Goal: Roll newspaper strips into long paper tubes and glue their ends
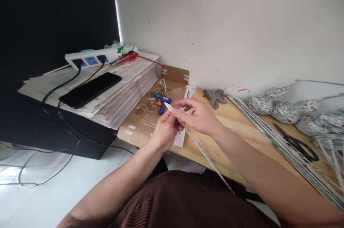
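My left hand [167, 129] pinches a thin rolled paper stick [205, 155] near its upper end. The stick slants down to the right from my hands, past the table's front edge. A flattened white paper tip [168, 106] points up and left above my left fingers. My right hand [197, 115] is at the same end, its thumb by the paper and its fingers curled over it; whether it grips the paper is hard to make out. Just behind the tip, a blue glue gun [163, 105] lies on the cardboard [138, 130].
At the left, a newspaper stack [129, 102] bears a black phone [90, 90] and a power strip [91, 59] with cables. Along the right lie long paper sticks [279, 145], black scissors [297, 144] and woven paper pieces [287, 111]. A grey cloth [215, 97] sits by the wall.
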### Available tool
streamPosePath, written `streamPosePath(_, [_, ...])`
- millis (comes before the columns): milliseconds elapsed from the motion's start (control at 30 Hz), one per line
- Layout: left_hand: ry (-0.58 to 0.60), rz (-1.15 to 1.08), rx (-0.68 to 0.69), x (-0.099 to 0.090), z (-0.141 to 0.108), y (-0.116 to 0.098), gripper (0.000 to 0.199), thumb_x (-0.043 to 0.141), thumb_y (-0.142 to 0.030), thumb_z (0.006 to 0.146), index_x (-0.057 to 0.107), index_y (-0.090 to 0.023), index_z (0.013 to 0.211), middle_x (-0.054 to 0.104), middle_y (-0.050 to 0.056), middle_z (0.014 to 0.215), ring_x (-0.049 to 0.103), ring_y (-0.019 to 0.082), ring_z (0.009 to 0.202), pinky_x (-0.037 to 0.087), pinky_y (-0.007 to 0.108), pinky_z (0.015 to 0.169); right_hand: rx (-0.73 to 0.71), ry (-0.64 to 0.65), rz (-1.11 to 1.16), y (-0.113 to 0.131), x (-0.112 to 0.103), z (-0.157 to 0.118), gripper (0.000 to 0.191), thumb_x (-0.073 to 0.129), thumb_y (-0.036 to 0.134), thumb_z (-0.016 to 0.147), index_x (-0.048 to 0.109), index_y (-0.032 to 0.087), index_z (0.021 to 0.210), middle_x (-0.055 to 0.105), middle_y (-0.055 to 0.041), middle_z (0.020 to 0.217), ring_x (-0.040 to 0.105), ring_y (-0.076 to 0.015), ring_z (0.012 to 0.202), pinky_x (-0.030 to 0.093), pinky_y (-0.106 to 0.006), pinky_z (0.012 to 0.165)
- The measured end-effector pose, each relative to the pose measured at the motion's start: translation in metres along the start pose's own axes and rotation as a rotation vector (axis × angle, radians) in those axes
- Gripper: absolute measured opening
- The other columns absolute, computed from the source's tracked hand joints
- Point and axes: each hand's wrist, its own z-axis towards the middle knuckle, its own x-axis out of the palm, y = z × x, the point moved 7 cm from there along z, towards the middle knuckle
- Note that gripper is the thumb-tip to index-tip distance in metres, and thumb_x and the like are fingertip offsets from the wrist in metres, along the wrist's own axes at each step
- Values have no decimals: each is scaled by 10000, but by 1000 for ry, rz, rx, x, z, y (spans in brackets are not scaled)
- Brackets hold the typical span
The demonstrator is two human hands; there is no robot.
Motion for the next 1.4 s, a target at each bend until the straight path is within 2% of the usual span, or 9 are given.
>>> streamPosePath(133, [23, 20, 9, 0, -6, 0, 226, 607, -359, 843, 612, -145, 915, 559, -5, 641, 494, 75, 539, 351, 174, 478, 94, 112, -35, 5, 24, 11, 239, 580, 395, 824, 699, 191, 858, 649, -17, 639, 548, -105, 422, 442, -254, 479])
streamPosePath(267, [46, 27, -11, -8, -13, -2, 167, 625, -297, 827, 600, -133, 840, 573, 7, 644, 532, 85, 572, 382, 176, 502, 144, 183, 51, 0, 37, 11, 248, 540, 387, 842, 664, 179, 785, 544, 20, 428, 531, -121, 360, 419, -228, 407])
streamPosePath(567, [-181, -97, 34, -37, -19, 1, 276, 725, -225, 736, 511, -190, 907, 611, -44, 679, 613, 96, 561, 543, 237, 571, -57, -93, -321, 19, 30, 17, 176, 677, 333, 719, 661, 182, 630, 680, -25, 695, 598, -129, 624, 407, -233, 549])
streamPosePath(733, [-165, -117, 64, -44, -21, -5, 271, 716, -235, 755, 504, -194, 919, 641, -20, 752, 689, 147, 663, 567, 252, 613, 266, 177, 174, -9, 56, 24, 218, 670, 357, 746, 604, 157, 691, 615, -2, 597, 510, -84, 466, 356, -196, 421])
streamPosePath(833, [-185, -140, 47, -50, -23, -7, 270, 714, -233, 762, 500, -198, 921, 641, -17, 769, 707, 170, 716, 569, 245, 629, 331, 291, 374, -24, 69, 33, 282, 616, 422, 804, 608, 143, 764, 628, -15, 655, 563, -93, 519, 388, -190, 446])
streamPosePath(967, [-221, -158, 1, -58, -27, -8, 239, 683, -252, 796, 492, -197, 928, 652, 1, 778, 715, 193, 770, 575, 255, 666, 348, 178, -5, -52, 67, 59, 486, 516, 593, 831, 655, 131, 767, 668, -58, 697, 585, -110, 546, 429, -220, 531])
streamPosePath(1133, [-218, -149, -20, -63, -32, -13, 215, 641, -313, 831, 493, -188, 924, 670, 27, 798, 720, 224, 796, 584, 281, 671, 323, 194, -559, -59, 82, 84, 763, 348, 818, 740, 699, 142, 725, 694, -171, 724, 664, -278, 788, 439, -311, 636])
streamPosePath(1267, [-204, -136, -28, -66, -34, -18, 202, 632, -302, 838, 518, -174, 946, 672, 33, 804, 717, 237, 824, 588, 295, 688, 287, 158, -631, -57, 91, 90, 689, 475, 785, 697, 709, 147, 811, 708, -177, 879, 658, -298, 877, 436, -302, 625])
streamPosePath(1400, [-222, -133, -25, -72, -36, -23, 201, 646, -281, 828, 541, -163, 953, 674, 31, 804, 716, 241, 829, 589, 304, 693, 431, 100, -436, -71, 87, 87, 434, 624, 587, 699, 671, 157, 737, 686, -122, 722, 664, -247, 731, 419, -274, 543])
